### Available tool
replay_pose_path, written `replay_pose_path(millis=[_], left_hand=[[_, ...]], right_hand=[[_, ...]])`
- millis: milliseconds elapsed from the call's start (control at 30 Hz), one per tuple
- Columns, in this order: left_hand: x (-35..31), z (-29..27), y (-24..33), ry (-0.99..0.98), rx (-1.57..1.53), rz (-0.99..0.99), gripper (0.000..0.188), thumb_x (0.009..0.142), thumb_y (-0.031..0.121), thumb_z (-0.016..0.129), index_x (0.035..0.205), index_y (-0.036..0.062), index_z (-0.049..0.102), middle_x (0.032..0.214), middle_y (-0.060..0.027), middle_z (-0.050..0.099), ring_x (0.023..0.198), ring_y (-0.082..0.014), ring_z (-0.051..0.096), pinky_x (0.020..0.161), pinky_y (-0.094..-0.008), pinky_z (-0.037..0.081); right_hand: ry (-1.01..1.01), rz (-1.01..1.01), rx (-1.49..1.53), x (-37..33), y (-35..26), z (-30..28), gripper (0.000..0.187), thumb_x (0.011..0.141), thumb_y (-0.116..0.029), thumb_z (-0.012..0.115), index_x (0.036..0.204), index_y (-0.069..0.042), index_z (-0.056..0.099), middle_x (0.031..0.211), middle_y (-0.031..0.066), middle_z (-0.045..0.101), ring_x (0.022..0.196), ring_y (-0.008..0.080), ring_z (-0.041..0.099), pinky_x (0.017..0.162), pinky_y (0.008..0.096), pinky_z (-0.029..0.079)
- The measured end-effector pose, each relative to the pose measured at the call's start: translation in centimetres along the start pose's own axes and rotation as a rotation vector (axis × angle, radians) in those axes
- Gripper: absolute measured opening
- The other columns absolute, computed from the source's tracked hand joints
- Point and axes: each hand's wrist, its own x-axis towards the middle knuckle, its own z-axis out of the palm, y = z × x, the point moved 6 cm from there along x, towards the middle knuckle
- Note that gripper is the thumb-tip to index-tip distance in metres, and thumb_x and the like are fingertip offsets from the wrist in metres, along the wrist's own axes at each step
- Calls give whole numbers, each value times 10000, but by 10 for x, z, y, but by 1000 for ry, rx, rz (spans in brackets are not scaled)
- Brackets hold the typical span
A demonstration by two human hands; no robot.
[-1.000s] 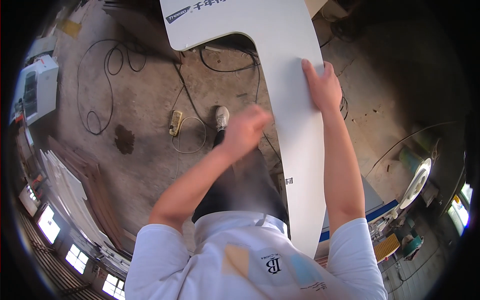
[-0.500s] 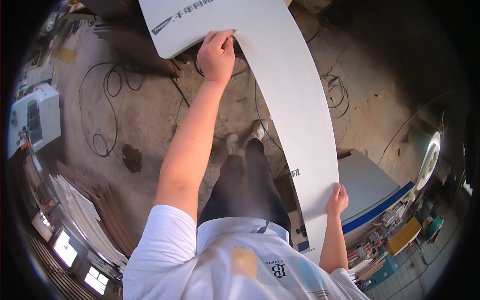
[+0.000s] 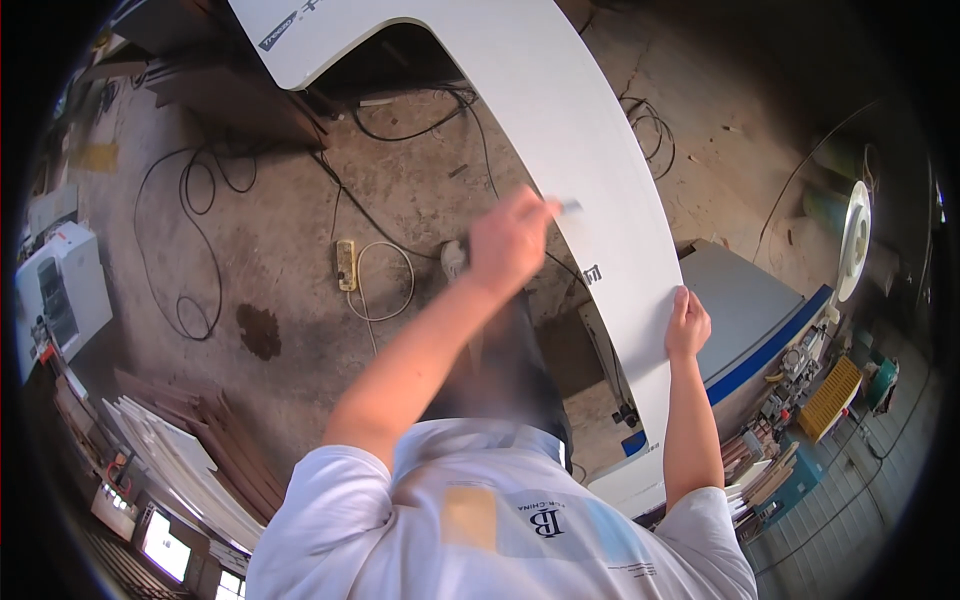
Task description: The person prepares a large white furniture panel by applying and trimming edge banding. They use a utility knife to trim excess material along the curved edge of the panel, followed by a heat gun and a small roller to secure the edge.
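A long white board (image 3: 600, 170), L-shaped with dark print on its face, runs from the far left down past my right side. At its inner edge my left hand (image 3: 512, 240) is closed, blurred by motion. A small grey flat piece (image 3: 570, 206) sticks out from its fingertips over the board; its kind is too smeared to make out. On the opposite, outer edge, my right hand (image 3: 688, 322) grips the board, thumb on top and fingers hidden beneath.
Black cables (image 3: 200, 190) loop over the concrete floor. A yellowish power strip (image 3: 346, 264) lies near my feet. To the right are a grey panel with a blue edge (image 3: 770, 345), a round white fan (image 3: 853, 240) and a yellow crate (image 3: 828, 398). Stacked boards (image 3: 190, 440) stand left.
My left hand has left the board's inner corner and come toward me along the inner edge. My right hand still grips the outer edge. The view has shifted, uncovering the power strip.
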Motion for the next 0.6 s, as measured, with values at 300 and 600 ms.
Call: replay_pose_path(millis=[300, 600], left_hand=[[42, -38, -48, 106, -221, -246, 85, 974, 154, 714, 997, 81, 751, 928, -122, 695, 893, -311, 700, 776, -407, 551], [93, -44, -77, 307, 122, 61, 164, 896, 42, 724, 1014, 145, 772, 902, -35, 680, 773, -268, 682, 667, -375, 538]], right_hand=[[-43, 122, -13, -1, 5, -7, 654, 1039, -638, 477, 867, -38, 670, 754, 173, 631, 753, 374, 613, 752, 445, 503], [11, 94, 13, 3, 1, -5, 632, 1009, -648, 513, 813, -72, 686, 734, 147, 650, 749, 381, 632, 719, 430, 503]])
